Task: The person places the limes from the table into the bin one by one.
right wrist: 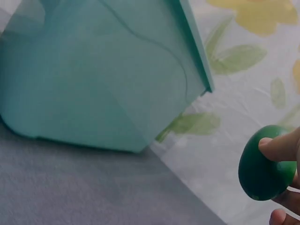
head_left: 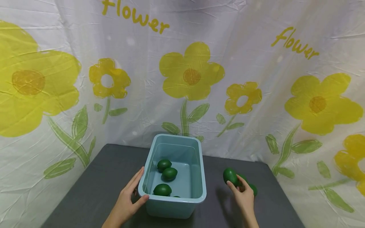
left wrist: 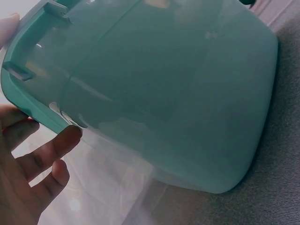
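A light-blue plastic bin [head_left: 202, 177] stands on the dark table, with several dark green limes inside, among them one lime [head_left: 162, 190] near the front. My left hand [head_left: 128, 196] holds the bin's near-left corner, thumb on the front rim and fingers along the left side. In the left wrist view, the left hand's fingers [left wrist: 47, 154] touch the bin just below its rim. To the right of the bin, my right hand [head_left: 243, 194] pinches a smooth green lime [head_left: 230, 176] between thumb and fingers. The right wrist view shows this lime [right wrist: 265, 164] held off the table.
More limes [head_left: 253, 189] lie on the table behind the right hand, partly hidden by it. The grey tabletop [head_left: 94, 186] reaches back to a white curtain [head_left: 142, 114] printed with yellow flowers. The bin's side wall [right wrist: 93, 84] stands left of the right hand.
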The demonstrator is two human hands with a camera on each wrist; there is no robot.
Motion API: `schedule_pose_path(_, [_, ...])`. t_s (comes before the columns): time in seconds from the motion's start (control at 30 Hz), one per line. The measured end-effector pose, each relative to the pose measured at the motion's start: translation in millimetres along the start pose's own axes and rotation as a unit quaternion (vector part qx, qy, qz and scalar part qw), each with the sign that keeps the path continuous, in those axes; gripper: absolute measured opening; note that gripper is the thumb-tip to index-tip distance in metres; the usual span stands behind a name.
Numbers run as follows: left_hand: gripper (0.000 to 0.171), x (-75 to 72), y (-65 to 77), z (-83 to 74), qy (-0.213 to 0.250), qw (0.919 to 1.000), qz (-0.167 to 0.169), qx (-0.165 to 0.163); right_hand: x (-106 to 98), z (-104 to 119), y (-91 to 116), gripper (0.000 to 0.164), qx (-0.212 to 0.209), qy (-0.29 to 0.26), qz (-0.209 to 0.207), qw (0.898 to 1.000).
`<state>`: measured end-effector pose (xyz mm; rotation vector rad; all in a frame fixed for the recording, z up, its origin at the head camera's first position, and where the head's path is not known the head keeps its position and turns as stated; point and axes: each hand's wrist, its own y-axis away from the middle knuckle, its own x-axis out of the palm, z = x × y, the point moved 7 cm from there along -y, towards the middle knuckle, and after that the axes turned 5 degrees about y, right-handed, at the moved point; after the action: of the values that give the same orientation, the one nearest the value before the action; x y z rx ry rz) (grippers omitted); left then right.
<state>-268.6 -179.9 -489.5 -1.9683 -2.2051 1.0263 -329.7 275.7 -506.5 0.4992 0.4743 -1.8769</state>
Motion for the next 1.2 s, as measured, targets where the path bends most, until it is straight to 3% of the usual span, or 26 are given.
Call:
schedule_pose_path(0.17, [0.08, -0.1, 0.2, 0.9, -0.003, 1.0, 0.002, -0.003, 2, 5, 8, 0.08, 0.016, -0.026, 0.004, 1.0])
schedule_pose_path(0.53, [0.081, -0.2, 0.2, 0.2, 0.009, 0.9997, 0.001, 0.021, 8, 25, 16, 0.076, -0.001, -0.064, 0.004, 0.998])
schedule_pose_path(0.97, [0.081, -0.8, -0.1, 1.4, 0.01, 0.9999, 0.001, 0.012, 12, 57, 22, 0.07, -0.008, -0.143, -0.007, 0.99])
schedule_pose_path(1.2, [0.081, 0.4, 0.1, 2.3, 0.007, 0.9999, 0.003, 0.011, 18, 71, 25, 0.067, -0.021, -0.149, -0.011, 0.989])
